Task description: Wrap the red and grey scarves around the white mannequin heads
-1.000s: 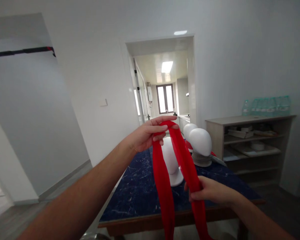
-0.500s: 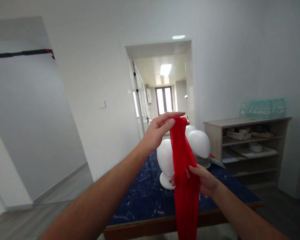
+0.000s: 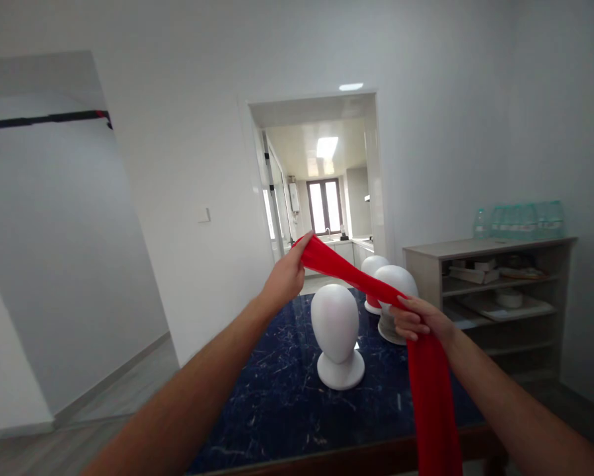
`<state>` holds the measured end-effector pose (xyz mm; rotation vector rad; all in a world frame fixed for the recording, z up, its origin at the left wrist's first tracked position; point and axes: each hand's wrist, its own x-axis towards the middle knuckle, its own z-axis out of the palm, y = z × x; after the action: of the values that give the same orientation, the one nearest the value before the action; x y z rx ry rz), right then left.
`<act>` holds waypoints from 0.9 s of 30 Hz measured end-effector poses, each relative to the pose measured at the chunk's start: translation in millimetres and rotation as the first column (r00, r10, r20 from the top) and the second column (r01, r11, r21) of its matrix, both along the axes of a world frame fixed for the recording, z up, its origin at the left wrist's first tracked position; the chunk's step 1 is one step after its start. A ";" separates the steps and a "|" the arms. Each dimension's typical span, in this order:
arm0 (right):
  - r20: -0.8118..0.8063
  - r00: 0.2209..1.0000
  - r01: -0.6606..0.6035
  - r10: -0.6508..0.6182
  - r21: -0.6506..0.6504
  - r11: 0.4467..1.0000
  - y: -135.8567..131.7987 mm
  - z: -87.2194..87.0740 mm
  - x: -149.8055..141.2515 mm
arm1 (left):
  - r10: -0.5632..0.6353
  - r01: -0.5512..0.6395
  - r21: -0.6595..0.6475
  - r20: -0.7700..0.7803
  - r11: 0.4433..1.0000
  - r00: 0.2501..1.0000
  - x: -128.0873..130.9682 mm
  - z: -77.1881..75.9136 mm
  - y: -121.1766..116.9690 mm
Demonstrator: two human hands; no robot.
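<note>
Head view: L hand (image 3: 285,277) is closed on the upper end of the red scarf (image 3: 361,281), held up above and just left of the nearest white mannequin head (image 3: 335,325). R hand (image 3: 418,320) is clamped round the scarf further along, to the right of that head and in front of the two other mannequin heads (image 3: 393,283) behind it. Between the hands the cloth runs taut on a slope, passing above the near head w/o touching it; the rest hangs slack from the R hand down past the blue marble table (image 3: 287,390) edge. A wooden shelf unit (image 3: 495,284) stands well to the right of the head, doorway behind it.

Doing this well, as I judge it: keep tension even btwn both hands so the band stays flat, not roped; grip w/ fingertips near the edges to spread the width; keep the span centred over the near head; mind the loose tail so it doesn't snag the table edge or knock the light foam heads.
</note>
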<state>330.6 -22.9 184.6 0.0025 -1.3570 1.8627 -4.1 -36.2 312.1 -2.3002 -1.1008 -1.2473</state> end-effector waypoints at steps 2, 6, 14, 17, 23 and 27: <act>-0.007 1.000 0.003 -0.003 -0.036 0.999 21.1 7.1 3.3 | 0.100 -0.100 -0.036 -0.010 0.994 0.995 -12.1 -8.5 30.3; -0.063 0.997 0.029 -0.035 -0.086 0.996 64.9 15.6 -0.7 | 0.299 -0.315 -0.135 -0.125 0.940 0.946 -32.4 -22.5 88.6; -0.163 0.943 0.256 -0.290 -0.202 0.946 141.2 -29.1 -31.6 | 0.573 -0.636 -0.238 -0.284 0.735 0.769 -65.4 -70.4 149.5; -0.102 0.935 0.308 -0.340 -0.245 0.920 159.4 -57.8 -47.4 | 0.649 -0.717 -0.267 -0.306 0.643 0.696 -77.5 -95.8 153.8; 0.076 0.925 0.377 -0.373 -0.312 0.872 175.3 -107.7 -75.4 | 0.754 -0.802 -0.361 -0.301 0.477 0.584 -103.8 -138.3 150.8; 0.237 0.892 0.444 -0.385 -0.302 0.843 171.7 -136.0 -87.2 | 0.762 -0.771 -0.478 -0.274 0.421 0.586 -129.4 -160.9 141.5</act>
<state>243.4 148.8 48.6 -0.6023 -1.0098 1.7224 -133.6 105.3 151.3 -1.6207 -2.4020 -0.5374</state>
